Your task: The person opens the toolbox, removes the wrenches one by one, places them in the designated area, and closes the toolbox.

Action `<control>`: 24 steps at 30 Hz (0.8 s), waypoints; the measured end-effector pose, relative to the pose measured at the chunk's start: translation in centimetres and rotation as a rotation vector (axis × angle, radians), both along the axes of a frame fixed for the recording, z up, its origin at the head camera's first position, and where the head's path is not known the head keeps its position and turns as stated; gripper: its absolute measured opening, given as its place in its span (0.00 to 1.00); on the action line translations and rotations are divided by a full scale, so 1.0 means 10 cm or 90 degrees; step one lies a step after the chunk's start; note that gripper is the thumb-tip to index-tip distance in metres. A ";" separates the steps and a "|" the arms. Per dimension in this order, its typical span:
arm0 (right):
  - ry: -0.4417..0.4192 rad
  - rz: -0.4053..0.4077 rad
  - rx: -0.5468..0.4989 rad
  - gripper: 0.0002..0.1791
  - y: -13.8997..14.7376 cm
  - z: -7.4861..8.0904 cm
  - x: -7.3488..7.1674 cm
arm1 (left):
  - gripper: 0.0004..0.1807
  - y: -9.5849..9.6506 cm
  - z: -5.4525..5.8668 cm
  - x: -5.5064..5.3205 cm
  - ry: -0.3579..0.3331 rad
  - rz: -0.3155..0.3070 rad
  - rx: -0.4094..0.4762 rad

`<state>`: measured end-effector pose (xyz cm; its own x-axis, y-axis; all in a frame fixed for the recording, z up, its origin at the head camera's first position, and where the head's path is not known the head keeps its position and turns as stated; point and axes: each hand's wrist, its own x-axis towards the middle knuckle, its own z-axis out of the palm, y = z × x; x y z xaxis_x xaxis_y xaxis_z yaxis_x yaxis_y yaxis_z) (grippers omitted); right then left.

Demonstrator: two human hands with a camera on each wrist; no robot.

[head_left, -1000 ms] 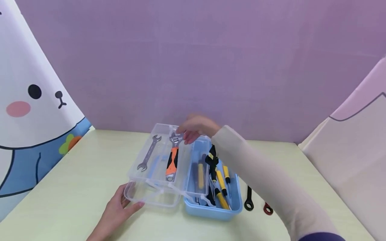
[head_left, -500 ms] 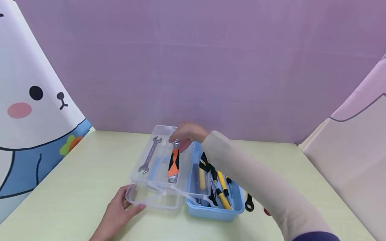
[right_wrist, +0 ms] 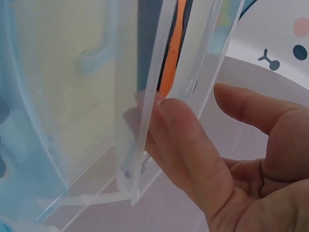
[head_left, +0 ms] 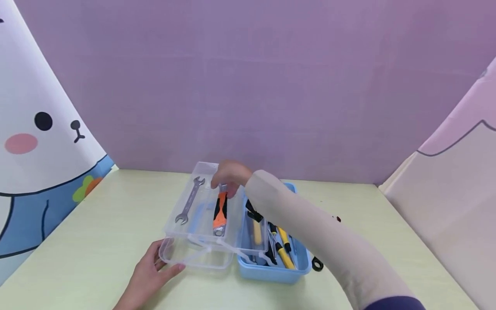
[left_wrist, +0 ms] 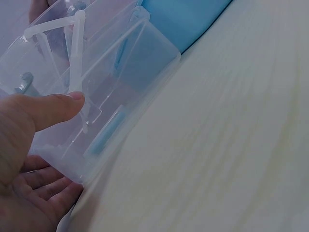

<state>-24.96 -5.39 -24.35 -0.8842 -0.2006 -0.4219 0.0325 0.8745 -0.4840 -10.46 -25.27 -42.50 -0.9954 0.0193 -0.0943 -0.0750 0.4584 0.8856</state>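
My left hand [head_left: 149, 269] holds the near-left corner of the clear plastic lid [head_left: 218, 261], thumb over the edge and fingers beneath in the left wrist view. A clear tray [head_left: 237, 224] lies across the lid and the blue toolbox [head_left: 271, 275]. In it lie a silver open-end wrench [head_left: 190, 202] and an adjustable wrench [head_left: 220, 211] with an orange-and-black handle. Over that wrench's head, which it hides, is my right hand [head_left: 230, 174]. The right wrist view shows its thumb apart from its fingers, with the fingertips near the orange handle [right_wrist: 170, 65].
Inside the blue box are several screwdrivers with yellow handles [head_left: 285, 258] and a tool with black handles [head_left: 253, 212], partly hidden by my right sleeve [head_left: 306, 221]. A black ring-end wrench [head_left: 317, 264] lies right of the box. A purple backdrop [head_left: 248, 86] stands behind the table.
My right hand has moved left and slightly down at the tray's far end. The adjustable wrench's head has turned and is now covered by the hand. The left hand stays at the lid corner.
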 end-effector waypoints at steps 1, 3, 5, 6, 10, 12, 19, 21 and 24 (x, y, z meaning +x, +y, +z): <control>-0.001 0.003 0.006 0.18 -0.01 0.00 0.00 | 0.43 -0.01 -0.01 0.00 0.002 0.000 -0.003; -0.005 0.008 0.012 0.16 -0.04 0.00 0.00 | 0.42 -0.02 -0.01 0.00 0.003 0.001 -0.003; -0.009 0.003 0.012 0.15 -0.06 0.01 0.00 | 0.42 -0.02 -0.01 0.00 0.005 0.002 -0.004; -0.010 0.000 0.012 0.15 -0.07 0.01 0.00 | 0.42 -0.02 -0.01 0.00 0.005 0.003 -0.004; -0.010 -0.025 0.014 0.16 -0.07 0.01 0.02 | 0.41 0.00 0.00 0.00 0.004 0.003 -0.002; -0.014 -0.038 0.017 0.18 -0.07 0.00 0.02 | 0.41 0.00 0.00 -0.01 0.002 0.000 -0.002; -0.011 -0.043 0.027 0.11 -0.06 -0.12 -0.01 | 0.43 0.00 -0.01 -0.03 -0.027 -0.008 0.005; 0.005 -0.044 0.021 0.07 -0.06 -0.12 0.03 | 0.43 0.00 -0.01 -0.03 -0.028 -0.010 0.007; 0.030 -0.045 0.025 0.05 -0.07 -0.17 0.04 | 0.43 -0.01 0.00 -0.03 -0.022 -0.016 0.005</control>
<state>-24.60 -6.05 -26.02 -0.9149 -0.1208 -0.3851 0.0728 0.8891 -0.4518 -10.79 -25.34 -42.48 -0.9907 0.0447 -0.1288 -0.0947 0.4535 0.8862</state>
